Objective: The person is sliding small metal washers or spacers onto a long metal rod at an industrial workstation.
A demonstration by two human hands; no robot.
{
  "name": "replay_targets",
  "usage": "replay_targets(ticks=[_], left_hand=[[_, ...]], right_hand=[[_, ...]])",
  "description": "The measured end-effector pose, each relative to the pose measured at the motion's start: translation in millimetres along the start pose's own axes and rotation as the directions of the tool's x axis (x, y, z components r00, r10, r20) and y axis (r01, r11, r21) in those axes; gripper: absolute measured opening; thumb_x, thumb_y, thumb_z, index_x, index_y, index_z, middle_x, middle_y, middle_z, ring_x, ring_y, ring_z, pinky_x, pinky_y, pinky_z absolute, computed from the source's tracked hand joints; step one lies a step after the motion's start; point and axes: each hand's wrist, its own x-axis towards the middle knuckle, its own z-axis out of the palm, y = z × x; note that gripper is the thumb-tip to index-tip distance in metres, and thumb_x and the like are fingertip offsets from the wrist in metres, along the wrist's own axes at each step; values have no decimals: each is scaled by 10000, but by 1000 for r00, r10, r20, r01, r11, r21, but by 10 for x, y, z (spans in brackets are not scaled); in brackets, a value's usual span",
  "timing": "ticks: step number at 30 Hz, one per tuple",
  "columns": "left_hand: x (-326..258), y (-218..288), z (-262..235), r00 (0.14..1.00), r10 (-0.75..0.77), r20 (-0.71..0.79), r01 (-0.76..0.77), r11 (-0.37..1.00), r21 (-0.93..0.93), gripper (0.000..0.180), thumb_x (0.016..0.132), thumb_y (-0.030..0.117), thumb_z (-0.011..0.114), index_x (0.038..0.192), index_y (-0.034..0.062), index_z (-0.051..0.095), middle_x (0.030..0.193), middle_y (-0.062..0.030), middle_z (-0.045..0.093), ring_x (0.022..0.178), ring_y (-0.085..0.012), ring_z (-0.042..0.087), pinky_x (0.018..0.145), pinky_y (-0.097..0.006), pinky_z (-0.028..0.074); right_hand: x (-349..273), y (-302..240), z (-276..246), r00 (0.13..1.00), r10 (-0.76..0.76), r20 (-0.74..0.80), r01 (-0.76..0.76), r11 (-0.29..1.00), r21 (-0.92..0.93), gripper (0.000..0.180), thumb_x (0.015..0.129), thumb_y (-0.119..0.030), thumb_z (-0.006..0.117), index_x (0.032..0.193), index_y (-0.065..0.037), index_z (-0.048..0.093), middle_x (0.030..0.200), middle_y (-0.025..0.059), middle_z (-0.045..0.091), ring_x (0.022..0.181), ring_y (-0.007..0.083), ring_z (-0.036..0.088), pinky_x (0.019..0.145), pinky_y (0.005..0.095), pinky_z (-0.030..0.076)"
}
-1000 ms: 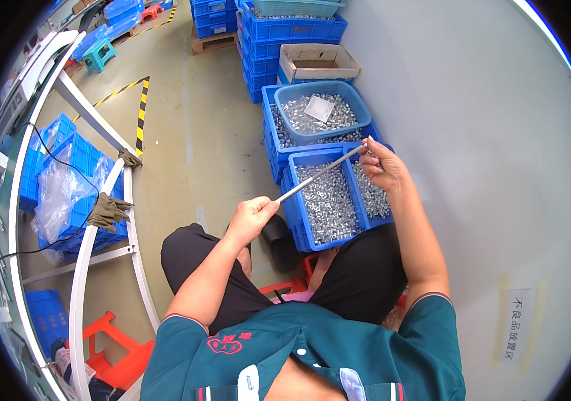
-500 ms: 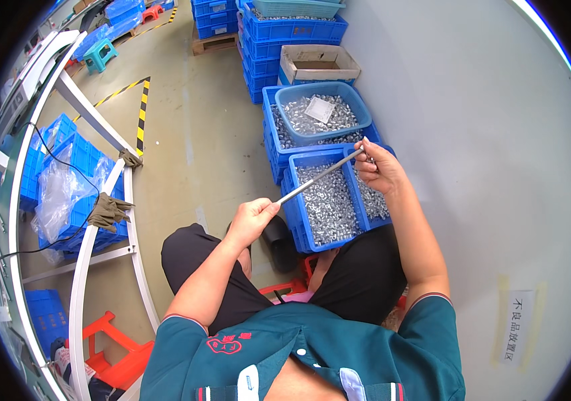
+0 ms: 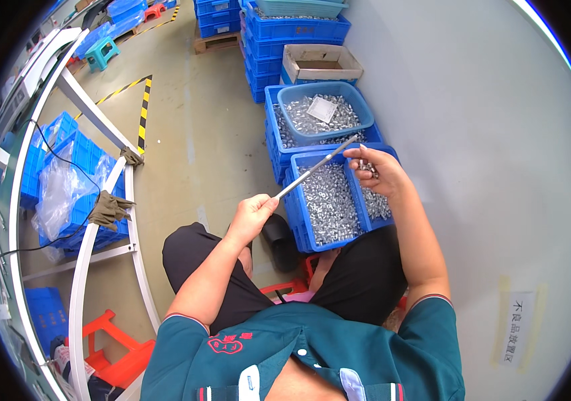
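Note:
My left hand (image 3: 253, 217) is closed round the near end of a thin grey metal rod (image 3: 309, 172), which slants up to the right over the blue crate. A small shiny piece seems to sit on the rod toward its far end, too small to make out well. Just right of the rod's tip is my right hand (image 3: 379, 172), its fingers curled around several small silvery metal pieces (image 3: 367, 167); the thumb and forefinger are apart from the rod. Below both hands, a divided blue crate (image 3: 304, 232) holds many similar small metal pieces (image 3: 329, 204).
Behind the crate, a light blue basin (image 3: 365, 115) of metal pieces with a white card (image 3: 322, 109) rests on another crate. A cardboard box (image 3: 322, 63) and stacked blue crates (image 3: 265, 50) stand beyond. A grey wall (image 3: 486, 167) rises on the right, a white metal frame (image 3: 81, 294) on the left.
My right hand has come away from the rod's far end, and the metal pieces in its palm now show. The rod's tip has shifted slightly left and up; my left hand still holds it.

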Motion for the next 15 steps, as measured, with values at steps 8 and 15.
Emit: replay_targets(ticks=[8,15], left_hand=[[-45,55,-7,1000,7,-8,-7,999,45,331,894,288,564,683,36,529,562,56,393,551,-42,348,484,-239,304],[-70,107,-4,1000,-12,7,11,998,64,341,891,294,567,677,32,522,550,51,370,545,-45,334,474,-249,292]], right_hand=[[60,-9,-129,990,-103,96,88,985,146,146,899,-166,531,934,-26,547,735,49,534,451,38,367,353,161,262],[73,28,-215,989,-143,32,131,960,246,231,896,-313,558,877,-83,554,608,-8,498,395,31,332,340,167,223]])
